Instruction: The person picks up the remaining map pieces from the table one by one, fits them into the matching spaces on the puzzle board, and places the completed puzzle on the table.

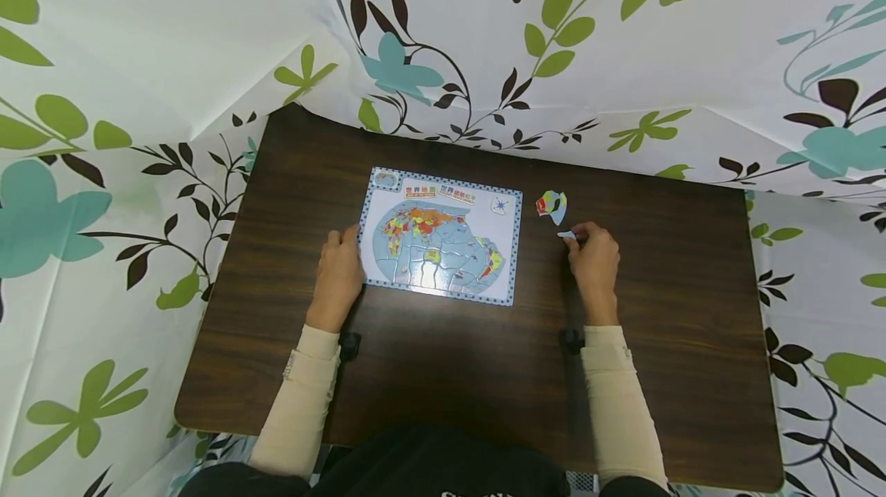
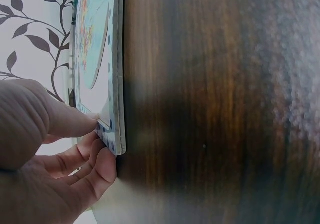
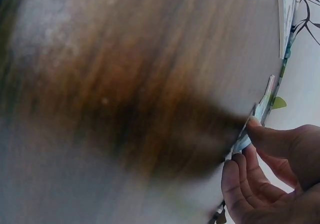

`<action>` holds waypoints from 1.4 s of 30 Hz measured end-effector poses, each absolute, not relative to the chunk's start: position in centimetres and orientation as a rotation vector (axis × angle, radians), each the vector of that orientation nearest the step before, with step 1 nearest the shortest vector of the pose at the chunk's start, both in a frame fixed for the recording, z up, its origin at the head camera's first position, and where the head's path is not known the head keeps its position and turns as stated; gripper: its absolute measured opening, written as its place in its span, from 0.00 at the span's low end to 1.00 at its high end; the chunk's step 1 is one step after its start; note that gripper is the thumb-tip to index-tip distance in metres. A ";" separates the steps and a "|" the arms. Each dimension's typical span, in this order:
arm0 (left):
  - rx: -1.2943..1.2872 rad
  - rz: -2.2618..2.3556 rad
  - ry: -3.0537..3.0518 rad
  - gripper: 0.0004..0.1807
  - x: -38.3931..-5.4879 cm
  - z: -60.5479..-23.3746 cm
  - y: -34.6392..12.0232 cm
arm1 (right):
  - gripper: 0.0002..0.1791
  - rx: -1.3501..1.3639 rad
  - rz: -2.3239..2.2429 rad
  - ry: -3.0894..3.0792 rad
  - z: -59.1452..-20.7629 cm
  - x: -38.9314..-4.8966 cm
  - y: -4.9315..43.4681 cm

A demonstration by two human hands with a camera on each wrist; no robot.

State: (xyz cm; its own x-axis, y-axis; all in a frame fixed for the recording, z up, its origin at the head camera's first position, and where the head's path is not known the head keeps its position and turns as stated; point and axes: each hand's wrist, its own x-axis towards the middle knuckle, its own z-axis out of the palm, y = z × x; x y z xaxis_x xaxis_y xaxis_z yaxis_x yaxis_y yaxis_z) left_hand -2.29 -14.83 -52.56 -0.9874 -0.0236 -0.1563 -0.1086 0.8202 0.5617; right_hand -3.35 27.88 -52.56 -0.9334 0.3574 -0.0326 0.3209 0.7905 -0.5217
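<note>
A world-map jigsaw puzzle (image 1: 508, 251) in a blue dotted frame lies face up on the table, with a white gap at the map's upper right. My left hand (image 1: 339, 274) holds the board's left edge, thumb (image 2: 75, 121) over the frame and fingers curled against its side. To the right of the board, my right hand (image 1: 597, 262) pinches a small light-blue puzzle piece (image 1: 566, 235) between thumb and fingers, close over the table. Just beyond that hand lie loose, coloured puzzle pieces (image 1: 559, 209), overlapping one another in the head view.
Dark wood-grain table (image 1: 443, 358) runs under everything. A white curtain (image 1: 471, 35) with leaf prints hangs along its back and sides. Black wrist cameras (image 1: 349, 345) sit at the inner side of both sleeved forearms.
</note>
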 end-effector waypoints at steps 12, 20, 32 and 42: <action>-0.112 0.892 2.874 0.23 -2.5 -52.7 -14.7 | 0.08 -0.578 0.993 -2.912 -51.7 -3.6 27.7; -0.107 0.894 2.874 0.24 -2.6 -52.7 -14.7 | 0.11 -0.571 1.202 -2.889 -50.7 -4.4 26.6; -0.123 0.884 2.868 0.23 -2.5 -52.7 -14.7 | 0.09 -0.518 1.319 -2.867 -50.7 -5.4 23.2; -0.113 0.890 2.873 0.22 -2.4 -52.7 -14.7 | 0.08 -0.465 1.312 -2.941 -51.0 -5.4 20.7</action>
